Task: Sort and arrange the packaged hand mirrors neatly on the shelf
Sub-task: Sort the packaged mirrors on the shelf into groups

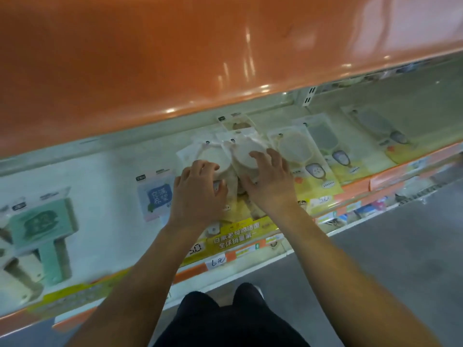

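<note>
Both hands lie on a small pile of packaged hand mirrors [235, 156] in the middle of the white shelf [105, 176]. Left hand [198, 194] rests on the left packet, its fingers bent over the round mirror head. Right hand [271, 181] presses the right packet with spread, nearly straight fingers. How many packets lie in the pile is hard to tell, because they overlap and the hands cover their lower parts. Each packet lies flat, with the round head toward the back of the shelf and the handle toward the front edge. To the right, more packaged mirrors [295, 151] lie in overlapping rows, slightly slanted. At the left lies a green mirror [42, 224], partly cut off. An orange upper shelf [175, 51] hides the back wall.
</note>
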Action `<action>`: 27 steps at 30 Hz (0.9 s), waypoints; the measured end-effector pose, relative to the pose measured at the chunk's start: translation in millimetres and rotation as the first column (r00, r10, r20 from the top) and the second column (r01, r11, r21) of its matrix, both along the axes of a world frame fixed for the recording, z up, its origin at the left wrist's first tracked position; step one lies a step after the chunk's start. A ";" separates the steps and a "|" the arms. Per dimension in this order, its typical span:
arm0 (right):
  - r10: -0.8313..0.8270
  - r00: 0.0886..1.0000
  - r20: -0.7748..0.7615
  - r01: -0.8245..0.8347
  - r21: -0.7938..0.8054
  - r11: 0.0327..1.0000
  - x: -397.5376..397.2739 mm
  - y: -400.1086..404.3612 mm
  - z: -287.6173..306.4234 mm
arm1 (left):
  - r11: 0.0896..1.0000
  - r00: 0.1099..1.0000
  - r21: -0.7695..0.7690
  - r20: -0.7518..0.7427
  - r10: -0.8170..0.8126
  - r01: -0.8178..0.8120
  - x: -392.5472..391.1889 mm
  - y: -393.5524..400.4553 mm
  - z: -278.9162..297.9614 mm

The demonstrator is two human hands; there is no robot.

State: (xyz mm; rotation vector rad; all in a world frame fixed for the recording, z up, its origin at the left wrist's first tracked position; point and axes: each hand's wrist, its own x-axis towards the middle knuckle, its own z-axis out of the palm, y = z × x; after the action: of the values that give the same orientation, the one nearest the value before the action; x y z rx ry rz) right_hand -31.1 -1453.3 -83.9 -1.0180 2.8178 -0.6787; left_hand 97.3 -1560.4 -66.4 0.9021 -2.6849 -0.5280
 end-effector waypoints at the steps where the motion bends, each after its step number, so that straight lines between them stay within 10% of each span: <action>1: 0.008 1.000 0.017 -0.008 0.012 1.000 -6.4 -2.8 -0.1 | 1.000 1.000 -0.005 0.004 0.016 -0.016 -2.2 0.5 0.7; 27: 0.383 0.923 0.025 -0.383 0.008 0.924 -51.1 -7.6 2.0 | 0.950 0.951 -0.027 -0.024 0.310 -0.310 -20.2 42.7 6.2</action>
State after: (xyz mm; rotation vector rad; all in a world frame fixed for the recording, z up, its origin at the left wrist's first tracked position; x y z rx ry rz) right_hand -82.2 -1460.9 -81.9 -1.4905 2.4838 -0.6182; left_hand 77.2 -1517.7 -60.3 1.2723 -2.4580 -0.4210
